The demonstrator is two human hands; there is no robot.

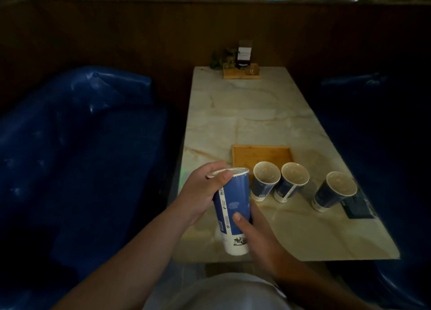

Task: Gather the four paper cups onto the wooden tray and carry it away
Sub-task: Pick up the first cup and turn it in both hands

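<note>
A tall blue paper cup with a white base is held above the table's near left corner. My left hand grips it near the rim and my right hand holds its lower side. Three shorter blue paper cups stand on the marble table: the first cup and the second cup sit side by side just in front of the wooden tray, the third cup further right. The tray holds nothing.
A dark flat object lies by the table's right edge behind the third cup. A small wooden stand with a plant and a card sign sits at the far end. Blue padded benches flank the table.
</note>
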